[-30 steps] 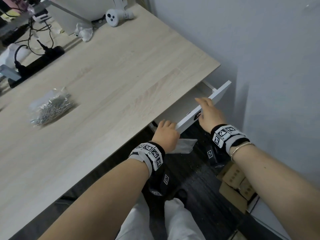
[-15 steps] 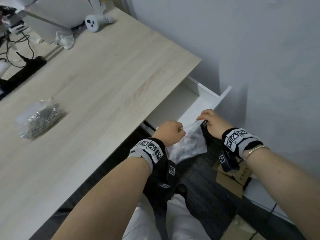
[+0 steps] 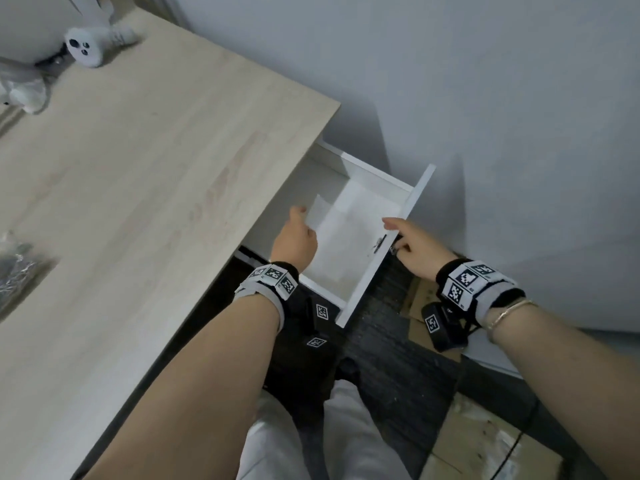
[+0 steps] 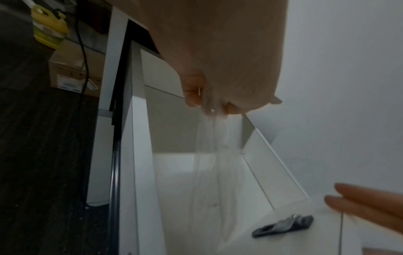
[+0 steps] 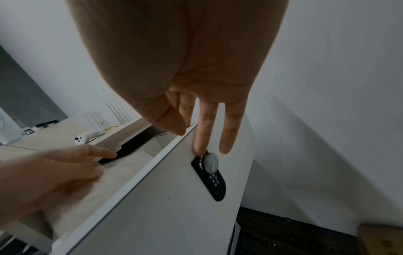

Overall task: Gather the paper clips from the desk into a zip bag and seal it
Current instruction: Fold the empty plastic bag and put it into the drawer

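My left hand (image 3: 296, 233) pinches a thin bundle of clear zip bags (image 3: 320, 211) over the open white drawer (image 3: 381, 268) under the desk's right end. In the left wrist view the zip bags (image 4: 211, 146) hang down from the left hand's fingertips (image 4: 194, 100) into the drawer. My right hand (image 3: 398, 237) rests on the drawer front, fingers (image 5: 203, 134) straight down its outer face, thumb at the top edge. A clear bag filled with paper clips (image 3: 17, 271) lies on the desk (image 3: 138, 168) at the far left, away from both hands.
A key with a black fob (image 5: 212, 179) hangs on the drawer front under my right fingers. A white controller (image 3: 86, 50) and a crumpled white wad (image 3: 24, 91) lie at the desk's back. Cardboard boxes (image 3: 485, 445) sit on the dark floor. A wall stands close on the right.
The drawer has come further out. My left hand rose with the zip bags from in front of the drawer to above it. My right hand let go of the bags and moved onto the drawer front.
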Action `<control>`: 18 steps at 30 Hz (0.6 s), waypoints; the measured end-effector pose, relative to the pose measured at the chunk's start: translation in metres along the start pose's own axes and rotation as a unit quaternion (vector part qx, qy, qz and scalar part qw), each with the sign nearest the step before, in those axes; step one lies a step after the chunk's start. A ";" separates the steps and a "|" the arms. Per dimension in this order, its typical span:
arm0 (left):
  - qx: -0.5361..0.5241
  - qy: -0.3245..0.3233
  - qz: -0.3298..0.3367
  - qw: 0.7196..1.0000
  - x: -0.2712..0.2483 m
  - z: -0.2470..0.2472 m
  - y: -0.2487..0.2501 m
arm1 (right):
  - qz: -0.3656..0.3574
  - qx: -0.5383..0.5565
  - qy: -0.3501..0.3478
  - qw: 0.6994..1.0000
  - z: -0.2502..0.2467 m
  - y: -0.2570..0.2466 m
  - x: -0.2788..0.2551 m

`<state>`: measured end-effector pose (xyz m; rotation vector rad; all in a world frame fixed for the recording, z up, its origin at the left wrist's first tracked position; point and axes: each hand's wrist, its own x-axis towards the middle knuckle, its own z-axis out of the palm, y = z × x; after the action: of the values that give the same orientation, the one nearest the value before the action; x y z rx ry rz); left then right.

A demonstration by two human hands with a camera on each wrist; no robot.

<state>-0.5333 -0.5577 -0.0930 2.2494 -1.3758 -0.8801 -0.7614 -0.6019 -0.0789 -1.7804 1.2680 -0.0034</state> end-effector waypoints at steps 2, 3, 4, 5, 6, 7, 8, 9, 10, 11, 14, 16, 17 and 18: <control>0.007 -0.016 0.016 1.000 0.002 0.013 -0.006 | 0.015 0.011 0.006 1.000 0.003 0.002 -0.004; 0.021 -0.026 0.027 0.999 0.002 0.018 -0.009 | 0.018 0.014 0.010 1.000 0.005 0.003 -0.006; 0.037 -0.038 0.033 0.998 0.003 0.023 -0.012 | 0.017 0.015 0.015 1.000 0.007 0.003 -0.008; 0.057 -0.047 0.032 0.997 0.004 0.028 -0.015 | 0.013 0.018 0.022 1.000 0.009 0.003 -0.010; 0.085 -0.055 0.028 0.994 0.004 0.032 -0.018 | 0.006 0.023 0.030 0.999 0.011 0.003 -0.012; 0.129 -0.060 0.028 0.989 0.004 0.036 -0.021 | -0.001 0.030 0.037 0.999 0.012 0.004 -0.013; 0.180 -0.069 0.039 0.981 0.001 0.039 -0.023 | -0.005 0.038 0.042 0.998 0.015 0.006 -0.015; 0.222 -0.084 0.062 0.970 -0.002 0.042 -0.024 | -0.007 0.046 0.047 0.998 0.017 0.007 -0.017; 0.249 -0.102 0.094 0.959 -0.006 0.044 -0.023 | -0.006 0.049 0.053 0.997 0.020 0.009 -0.019; 0.264 -0.125 0.124 0.948 -0.008 0.047 -0.023 | -0.004 0.048 0.061 0.997 0.022 0.011 -0.021; 0.287 -0.237 0.144 0.917 -0.014 0.055 -0.021 | 0.005 0.037 0.082 0.996 0.027 0.012 -0.027; 0.299 -0.305 0.118 0.897 -0.016 0.057 -0.021 | 0.014 0.039 0.088 0.995 0.030 0.010 -0.031; 0.308 -0.320 0.113 0.889 -0.016 0.057 -0.021 | 0.018 0.043 0.084 0.995 0.032 0.010 -0.033; 0.317 -0.329 0.113 0.883 -0.017 0.057 -0.020 | 0.024 0.046 0.075 0.996 0.034 0.008 -0.035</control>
<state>-0.5634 -0.5324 -0.1418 2.2098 -2.4856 -1.3281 -0.7678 -0.5537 -0.0878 -1.6962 1.3954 -0.1677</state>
